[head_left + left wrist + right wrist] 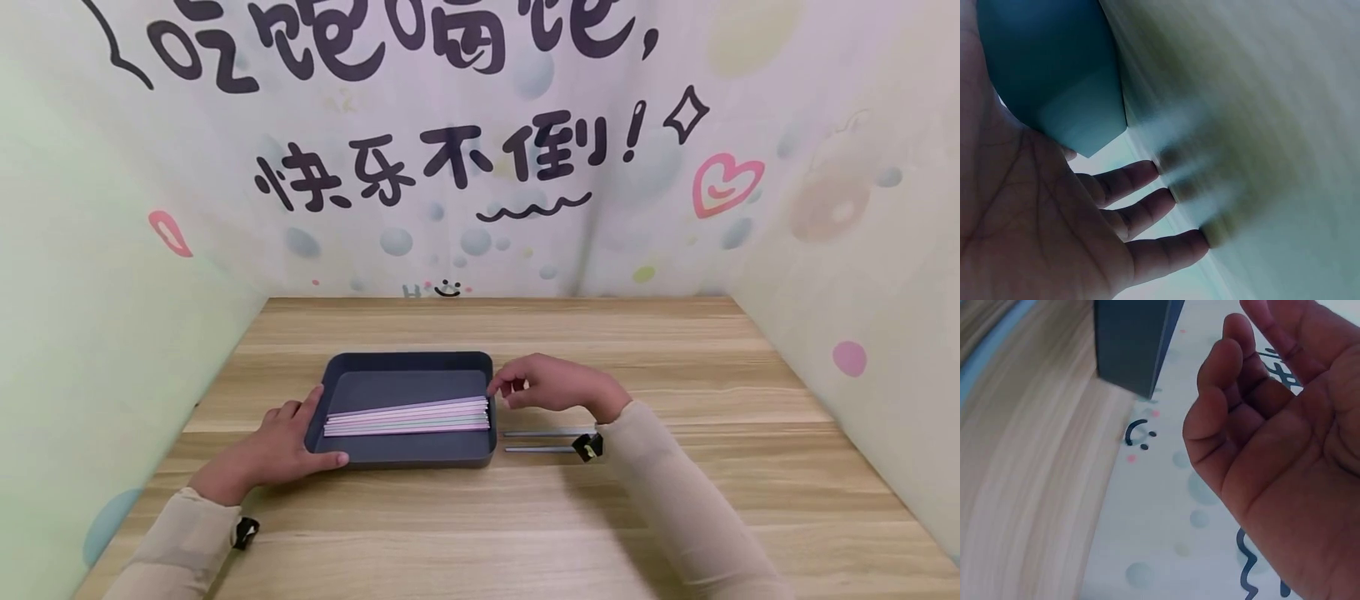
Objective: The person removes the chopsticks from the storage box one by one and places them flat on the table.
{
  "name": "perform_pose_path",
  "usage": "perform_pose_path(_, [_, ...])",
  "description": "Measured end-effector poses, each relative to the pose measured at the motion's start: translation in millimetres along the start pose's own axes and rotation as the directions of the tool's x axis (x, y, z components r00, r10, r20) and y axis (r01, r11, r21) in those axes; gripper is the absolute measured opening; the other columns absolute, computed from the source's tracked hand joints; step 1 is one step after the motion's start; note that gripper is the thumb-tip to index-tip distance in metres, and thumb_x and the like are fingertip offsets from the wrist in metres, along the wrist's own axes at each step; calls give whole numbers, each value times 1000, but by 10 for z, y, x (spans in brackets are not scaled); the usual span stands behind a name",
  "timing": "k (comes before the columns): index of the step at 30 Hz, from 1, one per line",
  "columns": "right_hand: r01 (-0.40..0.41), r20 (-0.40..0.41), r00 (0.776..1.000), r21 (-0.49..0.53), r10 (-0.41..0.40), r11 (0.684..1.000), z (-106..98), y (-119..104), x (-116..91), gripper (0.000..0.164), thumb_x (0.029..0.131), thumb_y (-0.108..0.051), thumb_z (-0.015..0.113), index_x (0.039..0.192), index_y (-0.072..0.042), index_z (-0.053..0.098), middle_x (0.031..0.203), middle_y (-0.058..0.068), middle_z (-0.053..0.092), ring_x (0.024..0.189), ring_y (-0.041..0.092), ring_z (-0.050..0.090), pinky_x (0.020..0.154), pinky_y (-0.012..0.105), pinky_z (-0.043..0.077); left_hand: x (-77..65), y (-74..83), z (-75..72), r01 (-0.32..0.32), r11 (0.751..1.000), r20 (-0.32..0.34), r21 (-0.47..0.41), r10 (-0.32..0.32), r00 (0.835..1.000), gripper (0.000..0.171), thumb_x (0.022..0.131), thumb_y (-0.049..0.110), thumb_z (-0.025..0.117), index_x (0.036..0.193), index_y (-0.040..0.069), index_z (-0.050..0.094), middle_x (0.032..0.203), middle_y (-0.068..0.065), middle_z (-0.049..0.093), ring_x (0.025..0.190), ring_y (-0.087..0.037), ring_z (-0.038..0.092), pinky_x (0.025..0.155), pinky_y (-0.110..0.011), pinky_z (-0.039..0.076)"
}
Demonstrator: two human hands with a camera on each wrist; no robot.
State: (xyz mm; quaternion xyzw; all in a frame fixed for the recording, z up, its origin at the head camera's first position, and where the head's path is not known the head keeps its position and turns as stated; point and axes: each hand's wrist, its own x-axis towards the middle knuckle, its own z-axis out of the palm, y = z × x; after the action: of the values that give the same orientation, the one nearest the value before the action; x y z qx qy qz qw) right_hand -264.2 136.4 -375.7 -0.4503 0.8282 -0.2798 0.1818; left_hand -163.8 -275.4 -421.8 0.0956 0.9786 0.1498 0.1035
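A dark grey rectangular tray (408, 452) lies on the wooden table. Inside it, a bundle of long thin sticks (408, 417), white with pink, purple and green tints, stretches almost from side to side. My left hand (281, 442) rests against the tray's left front corner, its thumb along the front wall and the other fingers spread. In the left wrist view those fingers reach down to the tabletop beside the tray. At the opposite end, my right hand (555, 383) hovers with loosely bent fingers, a fingertip right at the right rim near the stick ends. Nothing shows in its palm.
Two thin bluish-grey sticks (536, 449) lie on the table (480, 533) right of the tray, partly hidden by the right wrist's black camera mount (587, 447). A printed curtain (450, 167) closes off the back, with pale walls at both sides.
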Motion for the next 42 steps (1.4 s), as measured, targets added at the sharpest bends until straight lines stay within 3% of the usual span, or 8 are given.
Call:
perform_pose_path(11, [-14, 20, 1000, -7, 14, 1000, 17, -180, 343, 26, 96, -11, 66, 121, -7, 69, 93, -5, 61, 86, 13, 56, 78, 29, 48, -7, -13, 11, 3, 1000, -7, -6, -3, 1000, 123, 78, 70, 69, 153, -9, 12, 136, -43, 34, 123, -61, 34, 92, -66, 41])
perform_pose_path(25, [-3, 71, 998, -1, 3, 1000, 69, -321, 797, 26, 98, -11, 62, 124, -8, 68, 91, -1, 60, 83, 14, 55, 72, 27, 46, -12, -24, 13, 10, 1000, -5, -11, -10, 1000, 124, 77, 72, 68, 154, -7, 12, 137, -43, 33, 124, -62, 32, 93, -67, 40])
perform_pose_path(42, [10, 124, 992, 93, -21, 996, 248, -382, 1277, 29, 98, -7, 62, 127, -5, 66, 93, 2, 60, 85, 17, 53, 74, 24, 44, 4, -21, 16, 12, 1000, 2, -14, -12, 1000, 126, 76, 75, 66, 155, -6, 12, 138, -42, 34, 124, -60, 34, 93, -66, 40])
